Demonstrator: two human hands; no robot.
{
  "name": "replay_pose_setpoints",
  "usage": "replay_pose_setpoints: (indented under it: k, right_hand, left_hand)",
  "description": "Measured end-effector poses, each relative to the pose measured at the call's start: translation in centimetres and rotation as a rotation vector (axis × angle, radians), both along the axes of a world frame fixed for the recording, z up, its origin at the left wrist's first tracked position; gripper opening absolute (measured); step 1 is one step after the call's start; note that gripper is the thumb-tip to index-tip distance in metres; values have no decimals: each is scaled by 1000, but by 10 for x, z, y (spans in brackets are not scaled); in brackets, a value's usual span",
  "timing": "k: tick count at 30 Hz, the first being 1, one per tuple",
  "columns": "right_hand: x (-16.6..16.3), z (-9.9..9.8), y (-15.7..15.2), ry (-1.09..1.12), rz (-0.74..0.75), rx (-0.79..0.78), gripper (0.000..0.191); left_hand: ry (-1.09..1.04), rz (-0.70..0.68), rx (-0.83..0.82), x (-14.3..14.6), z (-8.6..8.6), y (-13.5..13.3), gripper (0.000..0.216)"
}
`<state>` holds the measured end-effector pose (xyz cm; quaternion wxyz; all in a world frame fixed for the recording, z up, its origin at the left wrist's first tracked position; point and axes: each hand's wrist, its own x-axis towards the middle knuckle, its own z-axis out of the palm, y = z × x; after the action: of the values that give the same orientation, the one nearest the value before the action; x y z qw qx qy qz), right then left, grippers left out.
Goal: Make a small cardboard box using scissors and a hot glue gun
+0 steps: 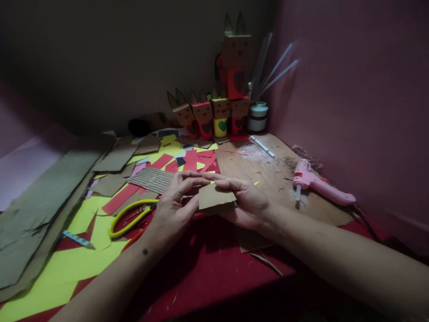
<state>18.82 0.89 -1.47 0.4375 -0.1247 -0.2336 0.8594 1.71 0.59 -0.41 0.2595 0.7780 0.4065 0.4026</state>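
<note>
Between my two hands is a small piece of brown cardboard (217, 197), tilted toward me, with a slightly uneven lower edge. My left hand (181, 199) grips its left side, the fingers curled over the back edge. At the right side, my right hand (246, 203) pinches it with the thumb along the top edge; the fingers beneath are partly hidden. Scissors with yellow and orange-red handles (129, 218) lie by my left wrist. Another cardboard scrap (253, 241) lies below my right wrist on the red tabletop (201, 273).
Cardboard animal figures (203, 118) stand at the back, beside a pale blue jar (258, 116). A pink glue gun (317, 183) lies at right on a cardboard mat (241, 165). Yellow paper (53, 273), a pencil (78, 239) and large cardboard sheets (43, 214) cover the left.
</note>
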Motion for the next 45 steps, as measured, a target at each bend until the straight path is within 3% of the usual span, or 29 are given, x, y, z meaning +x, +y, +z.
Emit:
replay_pose_setpoints:
  k: [4, 7, 10, 13, 17, 21, 24, 27, 29, 32, 35, 38, 41, 45]
  right_hand:
    - [-2, 2, 0, -34, 24, 61, 46]
    - [-1, 0, 0, -78, -9, 37, 46]
    - [1, -4, 1, -142, -25, 3, 33]
    - [1, -6, 1, -206, -7, 20, 26]
    - [-2, -5, -2, -194, -29, 72, 30]
    - [-3, -3, -3, -209, -100, 51, 43]
    - [-1, -2, -2, -219, -124, 93, 62]
    - [0, -4, -2, -237, -100, 163, 85]
    - [-1, -7, -3, -285, -92, 224, 90]
    - [-2, -11, -5, -375, -114, 270, 87]
    - [-3, -11, -6, -381, -147, 217, 77]
    - [-3, -10, -6, -410, -221, 199, 53]
    - [-2, -11, -6, -501, -227, 312, 31]
    - [0, -16, -4, -582, -257, 396, 26]
  left_hand:
    - [-86, 5, -171, 1, 2, 0, 15]
    - [-87, 0, -86, 4, 1, -1, 17]
    - [-47, 30, 55, 5, -1, -3, 19]
    - [-43, 48, 25, 4, -1, -5, 20]
    - [-110, 73, -16, 1, 0, -7, 21]
    - [-31, -69, 60, -6, 3, -5, 30]
    - [-136, -135, -145, -8, 4, -1, 29]
    - [-487, -67, -490, -6, 2, 2, 18]
    - [-562, -41, -662, -3, 0, 2, 18]
    - [-439, -32, -696, -1, -1, 2, 22]
    - [-313, 19, -540, -3, 3, 0, 19]
    - [-234, 75, -401, -2, 8, -4, 17]
    - [-184, 124, -303, 1, 12, -7, 16]
    - [-221, 153, -331, 3, 12, -7, 14]
